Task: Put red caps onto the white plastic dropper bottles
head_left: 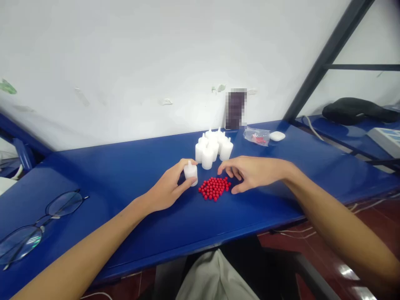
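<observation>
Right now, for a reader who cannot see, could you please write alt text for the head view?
The left hand holds a white bottle beside small red pieces on a blue table; the right hand, open, is near them. Other white bottles stand behind.

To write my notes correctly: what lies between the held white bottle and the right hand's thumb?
The head view shows a cluster of small red pieces lying there on the blue table.

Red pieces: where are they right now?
In the head view, the red pieces lie just right of centre on the blue table, between the white bottle in the left hand and the right hand.
</observation>
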`<action>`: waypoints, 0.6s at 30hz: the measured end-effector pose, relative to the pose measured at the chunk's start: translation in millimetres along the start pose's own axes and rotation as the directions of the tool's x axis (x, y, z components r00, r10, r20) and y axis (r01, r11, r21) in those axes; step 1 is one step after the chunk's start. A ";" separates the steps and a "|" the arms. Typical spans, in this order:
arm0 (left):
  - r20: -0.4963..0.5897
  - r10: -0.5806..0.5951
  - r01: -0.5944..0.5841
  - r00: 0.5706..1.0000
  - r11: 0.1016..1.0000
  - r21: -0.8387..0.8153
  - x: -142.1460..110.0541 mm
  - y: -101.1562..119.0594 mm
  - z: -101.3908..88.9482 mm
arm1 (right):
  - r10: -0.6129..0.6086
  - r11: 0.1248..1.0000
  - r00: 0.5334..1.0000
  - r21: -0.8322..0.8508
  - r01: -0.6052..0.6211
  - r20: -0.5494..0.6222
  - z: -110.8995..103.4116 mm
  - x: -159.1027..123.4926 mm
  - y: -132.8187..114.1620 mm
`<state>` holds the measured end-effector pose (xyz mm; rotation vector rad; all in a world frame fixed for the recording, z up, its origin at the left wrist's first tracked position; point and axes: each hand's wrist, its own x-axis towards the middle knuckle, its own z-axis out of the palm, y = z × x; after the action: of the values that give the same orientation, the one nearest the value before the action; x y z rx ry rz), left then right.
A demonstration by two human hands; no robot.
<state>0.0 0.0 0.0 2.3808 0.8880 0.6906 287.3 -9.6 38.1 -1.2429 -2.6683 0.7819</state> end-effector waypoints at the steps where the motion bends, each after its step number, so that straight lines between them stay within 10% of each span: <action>1: 0.002 -0.007 0.007 1.000 1.000 -0.017 0.2 -1.5 0.3 | 0.010 1.000 1.000 -0.006 -0.009 0.007 1.1 1.3 -0.4; 18: -0.040 -0.075 0.065 0.996 0.975 -0.212 0.4 -7.3 -1.3 | 0.041 0.990 0.998 0.130 -0.048 0.057 2.7 4.7 -5.1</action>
<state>-3.8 5.4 -3.3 2.1446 0.8685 0.7759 280.0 -9.9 37.6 -1.2704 -2.5898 0.9945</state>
